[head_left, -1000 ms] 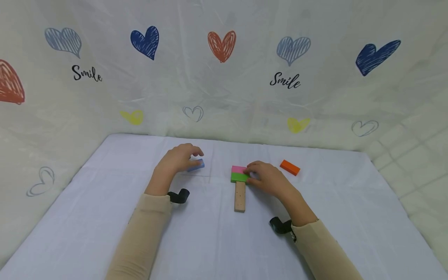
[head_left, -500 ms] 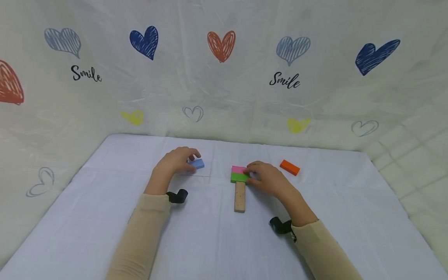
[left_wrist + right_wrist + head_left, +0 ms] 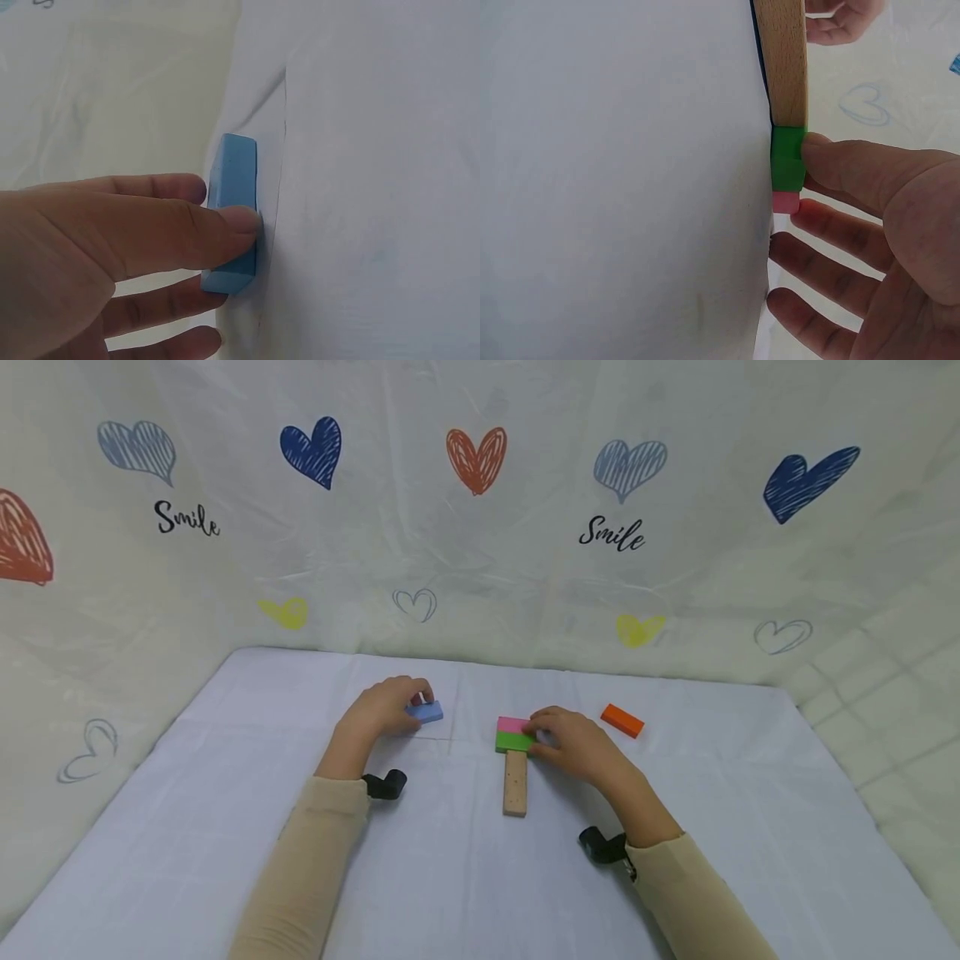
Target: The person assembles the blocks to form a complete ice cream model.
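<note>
At the left of the head view, my left hand (image 3: 377, 710) pinches a light blue rectangular block (image 3: 430, 712) lying on the cloth. In the left wrist view the thumb presses one long side of that blue block (image 3: 240, 169), while fingers reach behind it. My right hand (image 3: 576, 745) holds the right ends of a pink block (image 3: 512, 724) and a green block (image 3: 512, 741), laid against each other. Its thumb is on the green block (image 3: 787, 161) and its index finger on the pink block (image 3: 784, 202). A plain wooden block (image 3: 515, 783) extends towards me from the green one.
An orange block (image 3: 622, 720) lies on the white cloth (image 3: 450, 860), behind and to the right of my right hand. A pale hanging sheet (image 3: 525, 560) with printed hearts rises behind the table. Each wrist carries a small black camera mount (image 3: 386, 785).
My left hand has settled onto the blue block, its thumb and fingers now closed around it, and the block has shifted slightly right. The right hand and its blocks stay in place.
</note>
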{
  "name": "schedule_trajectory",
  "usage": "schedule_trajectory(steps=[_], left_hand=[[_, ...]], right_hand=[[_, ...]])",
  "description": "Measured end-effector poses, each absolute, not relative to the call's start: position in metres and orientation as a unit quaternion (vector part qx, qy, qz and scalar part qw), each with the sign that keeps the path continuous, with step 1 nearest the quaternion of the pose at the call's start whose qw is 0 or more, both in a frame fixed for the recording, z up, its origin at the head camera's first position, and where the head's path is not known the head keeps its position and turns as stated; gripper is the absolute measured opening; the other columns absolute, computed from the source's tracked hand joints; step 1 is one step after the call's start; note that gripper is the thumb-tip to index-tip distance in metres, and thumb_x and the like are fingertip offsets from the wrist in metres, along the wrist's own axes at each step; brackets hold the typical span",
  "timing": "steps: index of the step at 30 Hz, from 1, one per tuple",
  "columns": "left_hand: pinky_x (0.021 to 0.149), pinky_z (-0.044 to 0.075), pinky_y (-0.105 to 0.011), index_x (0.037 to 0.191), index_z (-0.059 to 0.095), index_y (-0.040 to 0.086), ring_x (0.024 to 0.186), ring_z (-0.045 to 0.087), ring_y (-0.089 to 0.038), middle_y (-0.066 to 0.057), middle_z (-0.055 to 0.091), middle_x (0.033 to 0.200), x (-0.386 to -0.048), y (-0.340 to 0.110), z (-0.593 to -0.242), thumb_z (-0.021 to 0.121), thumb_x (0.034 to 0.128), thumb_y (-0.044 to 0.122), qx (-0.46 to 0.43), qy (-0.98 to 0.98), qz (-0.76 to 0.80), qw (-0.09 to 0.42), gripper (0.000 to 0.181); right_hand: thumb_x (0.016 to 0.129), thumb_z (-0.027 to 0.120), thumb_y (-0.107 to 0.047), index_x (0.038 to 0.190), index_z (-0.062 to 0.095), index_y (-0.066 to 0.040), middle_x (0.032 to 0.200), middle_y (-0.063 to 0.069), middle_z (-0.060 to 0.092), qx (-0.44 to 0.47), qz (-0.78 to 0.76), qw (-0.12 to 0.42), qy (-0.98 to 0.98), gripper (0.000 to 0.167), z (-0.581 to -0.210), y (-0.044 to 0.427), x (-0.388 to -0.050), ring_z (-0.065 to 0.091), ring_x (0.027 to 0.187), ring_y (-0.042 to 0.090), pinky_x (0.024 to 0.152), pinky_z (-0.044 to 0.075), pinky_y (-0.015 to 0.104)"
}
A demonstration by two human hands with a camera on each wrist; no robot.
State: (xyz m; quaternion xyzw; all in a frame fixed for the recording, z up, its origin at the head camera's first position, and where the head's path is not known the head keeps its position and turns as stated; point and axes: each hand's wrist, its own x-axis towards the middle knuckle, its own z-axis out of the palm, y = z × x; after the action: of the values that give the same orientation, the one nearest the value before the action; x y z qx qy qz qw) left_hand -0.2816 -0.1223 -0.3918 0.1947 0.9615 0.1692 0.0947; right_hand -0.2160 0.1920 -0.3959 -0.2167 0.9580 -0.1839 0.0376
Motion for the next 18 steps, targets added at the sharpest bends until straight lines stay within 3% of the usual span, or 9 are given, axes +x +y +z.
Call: schedule_trajectory(steps=[18], left_hand=[[0.095,0.047,-0.050,0.118,0.064,0.021,0.113,0.059,-0.024,-0.004,0.063,0.120,-0.280,-0.106,-0.396,0.074,0.0877,0.012,0.212,0.964,0.145,0.070,0.033]], right_hand=[[0.091,0.073,-0.021,0.123,0.070,-0.010,0.133,0.009,0.062,-0.216,-0.184,0.039,0.958,0.034,-0.395,0.192,-0.216,0.054,0.128,0.030,0.106,0.044,0.050]])
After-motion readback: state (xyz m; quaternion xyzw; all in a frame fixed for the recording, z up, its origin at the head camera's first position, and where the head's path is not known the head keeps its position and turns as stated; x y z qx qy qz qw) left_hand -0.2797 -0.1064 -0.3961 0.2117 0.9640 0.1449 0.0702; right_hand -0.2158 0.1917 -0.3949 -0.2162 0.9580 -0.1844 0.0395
